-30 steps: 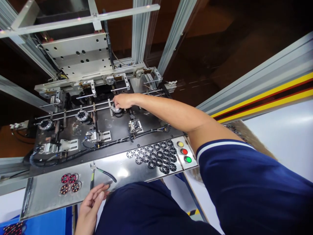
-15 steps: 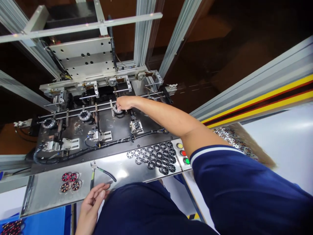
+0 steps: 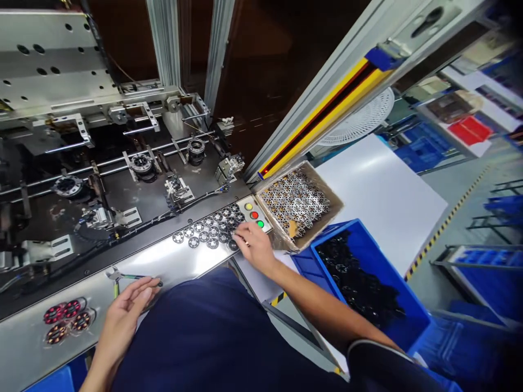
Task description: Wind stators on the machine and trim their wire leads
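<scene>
Several black slotted rings (image 3: 213,231) lie in rows on the metal ledge (image 3: 171,261). My right hand (image 3: 257,247) is at the right end of these rows, its curved fingers apart over the rings; part of the group is hidden beneath them. Lower left, my left hand (image 3: 126,310) is open, fingers loosely stretched, by the handles of the diagonal cutters (image 3: 116,275). Several copper-wound rings (image 3: 64,321) rest farther left on the ledge. Behind, the machine's round fixtures (image 3: 143,164) stand in a line, the middle one with a dark ring on top.
Yellow, red and green buttons (image 3: 255,215) sit right of the rings. Beyond them are a carton (image 3: 333,201) of metallic rings and a blue bin (image 3: 368,239) of black parts. A yellow-edged light-curtain bar (image 3: 322,114) slants above the carton. Metal clamps (image 3: 180,190) stick up from the machine.
My right hand has left the round fixture and come back to the black rings. My left hand stays by the cutters. The view has swung right, showing the carton and blue bin.
</scene>
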Motion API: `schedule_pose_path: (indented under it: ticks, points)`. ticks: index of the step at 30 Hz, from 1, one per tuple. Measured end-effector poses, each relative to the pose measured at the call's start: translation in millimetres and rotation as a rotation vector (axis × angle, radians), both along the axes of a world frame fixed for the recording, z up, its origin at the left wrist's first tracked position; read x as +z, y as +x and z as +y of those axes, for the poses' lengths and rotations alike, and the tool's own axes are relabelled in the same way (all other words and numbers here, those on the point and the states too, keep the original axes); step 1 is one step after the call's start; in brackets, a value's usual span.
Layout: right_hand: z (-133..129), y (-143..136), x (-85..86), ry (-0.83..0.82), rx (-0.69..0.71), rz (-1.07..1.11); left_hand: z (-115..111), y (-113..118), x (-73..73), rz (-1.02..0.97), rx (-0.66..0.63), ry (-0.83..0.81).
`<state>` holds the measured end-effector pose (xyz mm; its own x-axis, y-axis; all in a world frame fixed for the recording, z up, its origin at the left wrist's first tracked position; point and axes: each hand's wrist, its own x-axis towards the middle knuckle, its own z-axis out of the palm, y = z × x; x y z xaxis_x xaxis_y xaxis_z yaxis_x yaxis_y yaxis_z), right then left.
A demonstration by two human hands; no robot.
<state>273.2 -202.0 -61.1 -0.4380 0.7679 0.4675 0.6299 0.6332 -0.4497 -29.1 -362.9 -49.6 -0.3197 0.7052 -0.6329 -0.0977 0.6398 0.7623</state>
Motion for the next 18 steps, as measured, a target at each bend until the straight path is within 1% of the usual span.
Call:
schedule_pose_path:
  ticks: [1, 3, 5, 8, 12, 15, 18]
  points:
    - [-15.4, 8.8, -16.4, -0.015, -0.027, -0.030, 4.3, 1.1, -0.1, 0.001, -0.045, 0.024]
    - [-37.6, 12.8, -41.5, -0.047, -0.074, -0.082, 11.7, 4.0, 0.0, 0.012, -0.127, 0.068]
    - [-50.6, 4.9, -55.6, -0.078, -0.101, -0.114, 16.3, 6.7, 0.5, 0.024, -0.171, 0.098]
    - [-60.4, -14.6, -63.6, -0.112, -0.056, -0.127, 16.2, 8.1, 2.1, 0.049, -0.200, 0.128]
    - [-64.7, -41.0, -70.5, -0.112, 0.132, -0.139, 9.3, 4.8, 1.3, 0.105, -0.240, 0.165]
    - [-61.6, -64.5, -77.3, -0.087, 0.281, -0.172, 9.4, 3.2, -6.0, 0.154, -0.289, 0.193]
    - [-53.1, -94.7, -80.0, -0.046, 0.392, -0.200, 18.1, 6.1, -17.9, 0.212, -0.380, 0.228]
